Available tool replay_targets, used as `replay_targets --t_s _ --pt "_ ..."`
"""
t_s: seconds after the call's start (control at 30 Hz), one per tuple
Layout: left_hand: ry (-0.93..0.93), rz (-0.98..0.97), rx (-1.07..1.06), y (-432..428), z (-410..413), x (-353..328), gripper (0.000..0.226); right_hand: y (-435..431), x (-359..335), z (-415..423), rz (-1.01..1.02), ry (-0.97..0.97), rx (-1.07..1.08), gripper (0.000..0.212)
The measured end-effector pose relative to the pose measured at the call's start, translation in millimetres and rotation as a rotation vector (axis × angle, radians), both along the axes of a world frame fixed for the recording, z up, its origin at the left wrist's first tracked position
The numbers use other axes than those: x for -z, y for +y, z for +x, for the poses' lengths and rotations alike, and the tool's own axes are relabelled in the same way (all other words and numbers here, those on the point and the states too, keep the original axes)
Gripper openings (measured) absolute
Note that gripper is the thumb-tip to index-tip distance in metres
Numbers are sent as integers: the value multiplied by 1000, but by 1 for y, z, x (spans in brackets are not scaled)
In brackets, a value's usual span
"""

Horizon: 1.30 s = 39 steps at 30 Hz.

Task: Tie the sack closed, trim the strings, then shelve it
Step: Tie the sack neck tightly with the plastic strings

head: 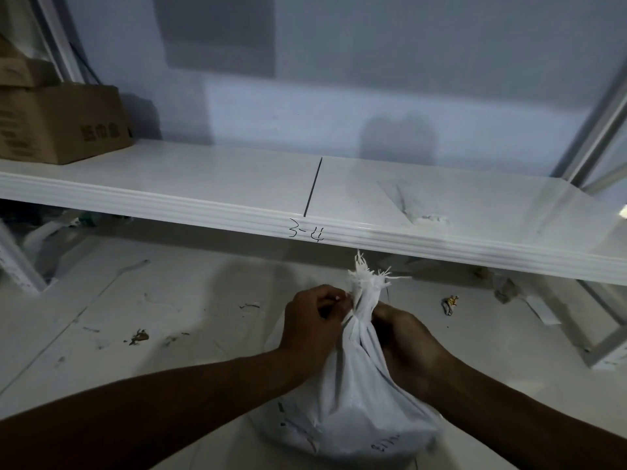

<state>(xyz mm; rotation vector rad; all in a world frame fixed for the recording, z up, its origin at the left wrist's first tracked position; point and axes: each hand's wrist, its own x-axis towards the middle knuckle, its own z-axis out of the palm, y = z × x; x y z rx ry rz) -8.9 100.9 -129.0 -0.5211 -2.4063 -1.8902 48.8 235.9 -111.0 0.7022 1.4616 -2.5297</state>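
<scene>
Gripping sack (353,401) at its bunched neck with right hand (403,334), fingers curled round it. Pinching at same neck with left hand (315,320) — string or fabric, can't tell. Sitting on floor (169,300) just in front of shelf (203,178), below edge marked 3-4, frayed top (368,276) sticking up above both hands. At shelf's far left — box (61,127). Scraps (139,336) lying on floor.

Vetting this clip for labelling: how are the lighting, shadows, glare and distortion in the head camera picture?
Head view: dim, bluish light, so the left hand and right hand at the sack neck read dark; soft shadows lie on the wall above the shelf; a mild sheen runs along the shelf's front edge; the wide lens bows that edge; the cardboard box lettering is blurred.
</scene>
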Motion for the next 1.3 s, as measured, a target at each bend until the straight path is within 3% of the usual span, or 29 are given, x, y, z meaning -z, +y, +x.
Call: replay_targets --t_s 0.27,0.53,0.73,0.83,1.13,1.23,1.3 --pt "9 -9 62 2 7 -2 8 -2 1 2 181 -64 160 20" --pt "50 1 8 6 16 -3 1 -6 4 -2 244 -152 261 30" --pt "13 -22 -35 7 17 3 9 -7 5 -2 264 -121 175 33" --pt "-13 17 -61 6 18 3 12 -5 1 -1 383 -21 115 22" --pt "-106 85 -110 6 18 -1 10 -10 1 -9 745 38 3 34" --pt "-129 85 -102 6 20 -2 11 -12 4 -10 744 52 12 34" --pt "-109 56 -101 7 21 -2 11 -17 3 -8 715 86 19 22"
